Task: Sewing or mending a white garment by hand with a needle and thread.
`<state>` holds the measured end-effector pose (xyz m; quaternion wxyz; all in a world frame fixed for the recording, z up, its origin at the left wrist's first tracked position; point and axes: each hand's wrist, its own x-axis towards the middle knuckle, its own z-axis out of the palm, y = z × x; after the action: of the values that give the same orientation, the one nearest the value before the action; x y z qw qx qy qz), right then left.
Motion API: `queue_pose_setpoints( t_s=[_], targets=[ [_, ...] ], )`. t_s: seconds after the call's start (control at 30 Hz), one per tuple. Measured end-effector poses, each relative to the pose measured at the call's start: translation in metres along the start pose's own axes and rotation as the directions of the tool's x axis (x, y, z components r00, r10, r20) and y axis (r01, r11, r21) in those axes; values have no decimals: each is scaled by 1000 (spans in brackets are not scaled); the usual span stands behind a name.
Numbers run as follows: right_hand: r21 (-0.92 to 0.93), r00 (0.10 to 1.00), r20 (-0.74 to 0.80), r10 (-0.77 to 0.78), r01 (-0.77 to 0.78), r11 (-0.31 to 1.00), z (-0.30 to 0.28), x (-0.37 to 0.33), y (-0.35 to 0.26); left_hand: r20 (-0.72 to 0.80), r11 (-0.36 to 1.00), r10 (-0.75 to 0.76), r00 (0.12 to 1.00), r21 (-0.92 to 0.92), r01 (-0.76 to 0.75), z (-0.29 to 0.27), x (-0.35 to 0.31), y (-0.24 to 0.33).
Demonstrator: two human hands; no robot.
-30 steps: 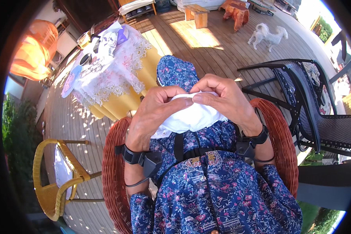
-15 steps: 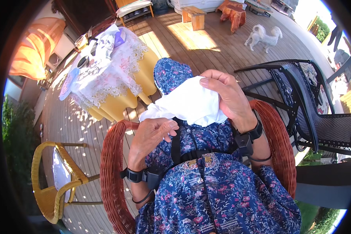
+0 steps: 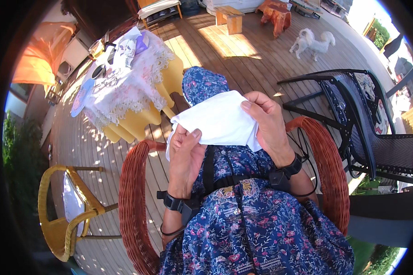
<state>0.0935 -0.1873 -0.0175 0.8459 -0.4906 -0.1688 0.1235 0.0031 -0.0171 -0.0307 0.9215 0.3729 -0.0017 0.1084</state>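
A white cloth (image 3: 215, 120) stretches between my two hands above my lap. My left hand (image 3: 186, 149) pinches its lower left edge between thumb and fingers. At the upper right corner, my right hand (image 3: 267, 120) grips the fabric, thumb on top. The cloth's lower right part hangs loosely beside the right palm. Beneath it lies my blue floral clothing (image 3: 261, 220), and a floral-covered knee (image 3: 204, 85) shows beyond the cloth. Dark bands with small boxes circle both wrists.
Red wicker armrests (image 3: 135, 201) flank me. Ahead on the left stands a table (image 3: 147, 87) with a lace cloth, dark glasses and packets. A yellow wicker chair (image 3: 53, 220) is at left, a black mesh chair (image 3: 353, 114) at right. A white dog (image 3: 312, 43) stands on the deck.
My left hand has moved up and right and now pinches the cloth's edge, where its fingers were loose before. The cloth is flatter and more stretched out. The right hand has shifted slightly.
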Motion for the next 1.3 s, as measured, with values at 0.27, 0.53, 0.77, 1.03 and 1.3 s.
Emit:
queue_pose_setpoints(
  t_s=[0.27, 0.53, 0.77, 1.03, 1.3],
  targets=[
    [-144, 997, 30, -72, 75, 987, -5, -2, 2, 4, 984, -85, 996, 155, 83, -1, -7, -10],
    [-241, 993, 72, -94, 109, 964, -3, -4, -3, -81, 919, -72, 994, 382, 98, -6, -8, -2],
    [-370, 973, 135, -189, 227, 901, 0, -6, 2, -60, 960, -242, 968, 126, 248, -2, -4, -7],
    [-548, 950, 218, -226, 310, 777, 10, -8, -13, 3, 988, -150, 989, 33, 150, 26, 6, -4],
    [-455, 976, 151, -160, 212, 865, 10, -8, -10, -47, 988, -90, 995, 119, 95, 35, 14, -5]
  ],
)
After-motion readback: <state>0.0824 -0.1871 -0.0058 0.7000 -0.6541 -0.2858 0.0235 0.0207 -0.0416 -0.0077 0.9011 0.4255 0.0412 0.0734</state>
